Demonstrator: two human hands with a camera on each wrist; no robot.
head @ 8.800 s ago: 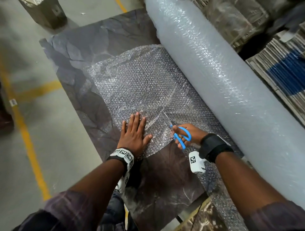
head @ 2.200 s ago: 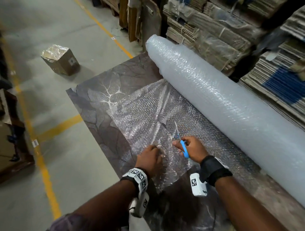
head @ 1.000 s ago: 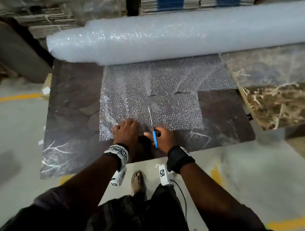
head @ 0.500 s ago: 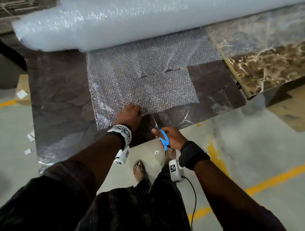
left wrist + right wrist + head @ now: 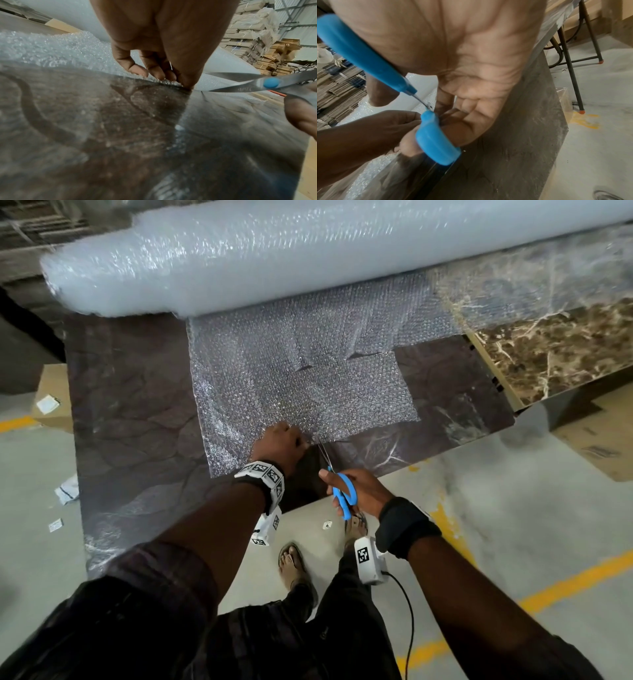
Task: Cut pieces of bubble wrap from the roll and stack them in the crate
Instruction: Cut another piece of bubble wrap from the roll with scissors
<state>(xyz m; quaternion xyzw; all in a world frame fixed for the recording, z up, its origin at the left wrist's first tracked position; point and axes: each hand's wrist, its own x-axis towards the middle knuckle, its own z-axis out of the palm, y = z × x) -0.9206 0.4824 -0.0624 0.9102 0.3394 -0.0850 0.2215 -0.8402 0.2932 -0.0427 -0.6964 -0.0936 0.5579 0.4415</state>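
Scissors (image 5: 337, 486) sit in the right grip (image 5: 356, 489), blades parted at the wrap's (image 5: 301, 385) near edge on the counter (image 5: 137, 412). Left grip (image 5: 279, 446) pinches that edge; half a second ago likewise. Roll (image 5: 308, 251) lies far.

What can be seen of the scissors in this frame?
The scissors have bright blue plastic handle loops, a blue pivot cap and narrow steel blades. The right hand holds them, fingers through the loops, at the near edge of the table. The blades are parted and point away from the person toward the near edge of the bubble wrap sheet, right beside where the left hand pinches that edge. Whether the tips touch the wrap cannot be told.
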